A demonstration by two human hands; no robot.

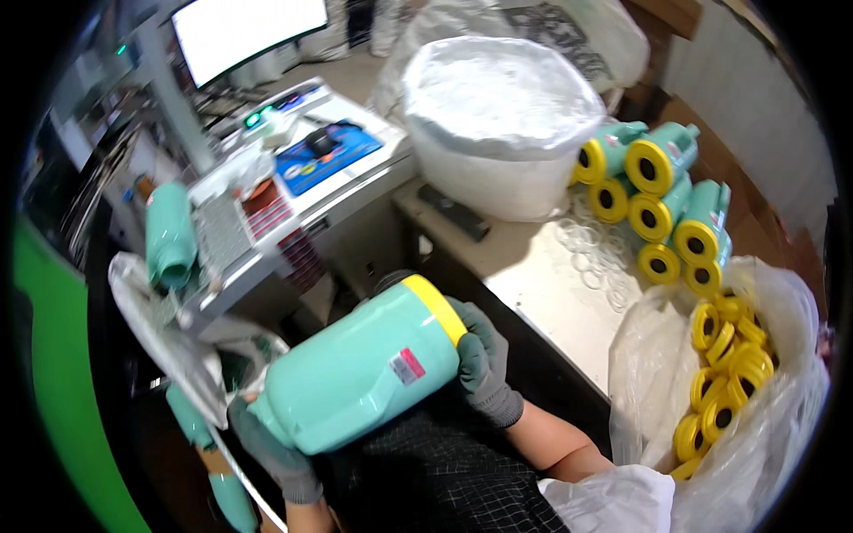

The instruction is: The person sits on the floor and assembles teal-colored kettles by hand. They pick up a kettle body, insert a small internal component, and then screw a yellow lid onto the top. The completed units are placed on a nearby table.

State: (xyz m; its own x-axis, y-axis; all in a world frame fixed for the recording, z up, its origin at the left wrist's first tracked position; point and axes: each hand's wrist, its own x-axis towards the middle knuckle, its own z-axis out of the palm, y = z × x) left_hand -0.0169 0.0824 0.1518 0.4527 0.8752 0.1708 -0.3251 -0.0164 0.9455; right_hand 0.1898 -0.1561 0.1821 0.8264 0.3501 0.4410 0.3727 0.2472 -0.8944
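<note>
A large teal plastic jug body (355,373) lies tilted across my lap, its handle side turned toward me. It carries a small red-and-white label, and a yellow ring (435,309) sits on its upper right end. In a grey glove, my left hand (274,453) grips the narrower lower left end. My right hand (484,362), also gloved, is closed around the edge at the yellow ring, with part of its fingers hidden behind the jug.
Teal jugs with yellow ends (657,226) are stacked on the bench at right, beside scattered white rings (588,253). Nearer stands a clear bag of yellow rings (724,382). A white-lined tub (498,169) is behind. Left are a desk with a monitor (244,35) and another teal jug (169,231).
</note>
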